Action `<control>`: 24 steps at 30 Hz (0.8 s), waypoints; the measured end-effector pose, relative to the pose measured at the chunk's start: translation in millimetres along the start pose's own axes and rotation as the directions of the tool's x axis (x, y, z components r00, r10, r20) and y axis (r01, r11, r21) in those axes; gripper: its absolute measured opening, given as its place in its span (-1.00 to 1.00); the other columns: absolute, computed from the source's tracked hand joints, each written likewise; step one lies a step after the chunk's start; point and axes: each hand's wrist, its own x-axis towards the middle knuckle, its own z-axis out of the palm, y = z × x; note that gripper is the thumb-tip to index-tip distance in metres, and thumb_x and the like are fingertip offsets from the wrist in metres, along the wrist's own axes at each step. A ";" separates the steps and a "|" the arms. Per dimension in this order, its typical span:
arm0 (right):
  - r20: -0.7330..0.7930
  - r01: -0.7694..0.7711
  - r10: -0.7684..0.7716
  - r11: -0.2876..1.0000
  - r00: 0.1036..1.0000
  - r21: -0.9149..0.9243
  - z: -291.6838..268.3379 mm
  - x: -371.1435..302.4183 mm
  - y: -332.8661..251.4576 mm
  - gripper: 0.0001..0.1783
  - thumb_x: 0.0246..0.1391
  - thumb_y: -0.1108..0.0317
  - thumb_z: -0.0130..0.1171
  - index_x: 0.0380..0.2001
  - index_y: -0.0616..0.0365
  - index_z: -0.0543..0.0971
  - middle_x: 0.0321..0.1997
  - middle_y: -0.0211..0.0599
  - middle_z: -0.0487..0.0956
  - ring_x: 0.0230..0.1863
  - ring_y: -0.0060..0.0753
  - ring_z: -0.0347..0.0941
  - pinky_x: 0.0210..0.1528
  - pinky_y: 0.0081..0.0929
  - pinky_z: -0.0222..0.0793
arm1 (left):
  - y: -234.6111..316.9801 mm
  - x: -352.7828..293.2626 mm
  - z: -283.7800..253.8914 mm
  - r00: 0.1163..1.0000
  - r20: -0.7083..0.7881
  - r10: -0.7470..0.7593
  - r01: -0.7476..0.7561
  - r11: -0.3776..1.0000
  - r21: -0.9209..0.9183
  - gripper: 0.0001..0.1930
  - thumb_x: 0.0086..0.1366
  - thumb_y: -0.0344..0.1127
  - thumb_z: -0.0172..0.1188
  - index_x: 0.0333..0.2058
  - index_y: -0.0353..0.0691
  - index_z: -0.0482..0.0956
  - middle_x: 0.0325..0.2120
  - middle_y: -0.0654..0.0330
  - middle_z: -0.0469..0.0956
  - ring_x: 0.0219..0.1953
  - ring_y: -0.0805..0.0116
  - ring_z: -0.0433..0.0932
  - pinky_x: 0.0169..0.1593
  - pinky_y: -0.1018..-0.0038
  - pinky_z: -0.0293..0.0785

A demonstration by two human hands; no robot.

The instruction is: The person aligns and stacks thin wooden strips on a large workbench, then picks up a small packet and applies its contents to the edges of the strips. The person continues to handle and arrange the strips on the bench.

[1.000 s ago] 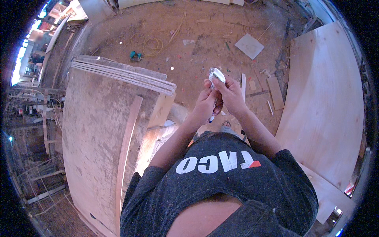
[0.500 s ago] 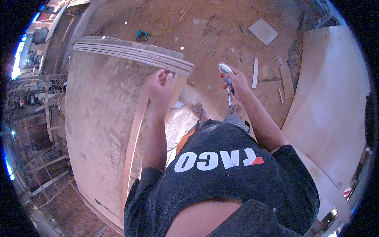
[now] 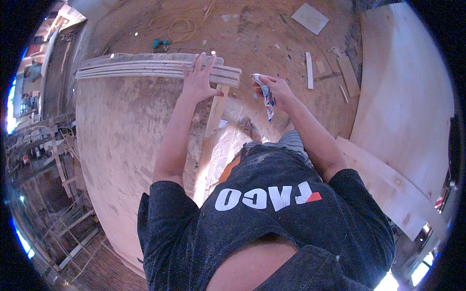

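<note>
My left hand (image 3: 196, 81) has its fingers spread over a stack of long thin wooden strips (image 3: 145, 70). Its fingertips lie across the strips near their right end; whether they press on them I cannot tell. The strips run along the far edge of a large wooden panel (image 3: 131, 116) with dark smudges. To the right of the strips, my right hand (image 3: 280, 92) is closed around a crumpled white-and-blue soft packet (image 3: 268, 99). One end of the packet shows above the fingers, while its narrow tail hangs below them.
A pale curved sheet of wood (image 3: 398, 97) stands at the right, with a wide board (image 3: 383, 179) by its lower end. On the dusty floor lie a white square piece (image 3: 309, 18), a white strip (image 3: 309, 70), a yellow cord (image 3: 182, 30) and a teal object (image 3: 160, 44).
My left hand has moved up and forward onto the strips, its curled fingers now spread. My right hand has shifted slightly left, still gripping the packet, which now hangs more visibly.
</note>
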 end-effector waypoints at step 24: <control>-0.028 0.112 -0.114 0.990 0.993 -0.082 20.3 12.4 -0.7 -0.56 0.36 0.09 0.26 0.06 0.25 0.66 -0.17 -0.30 0.71 -0.31 -0.54 0.60 -0.25 -0.51 0.57 | 0.7 6.5 27.6 0.997 -0.077 -0.019 0.017 1.000 -0.025 0.09 -0.13 0.26 0.58 0.38 0.19 0.28 0.40 0.11 0.16 0.55 0.07 -0.03 0.47 -0.43 -0.27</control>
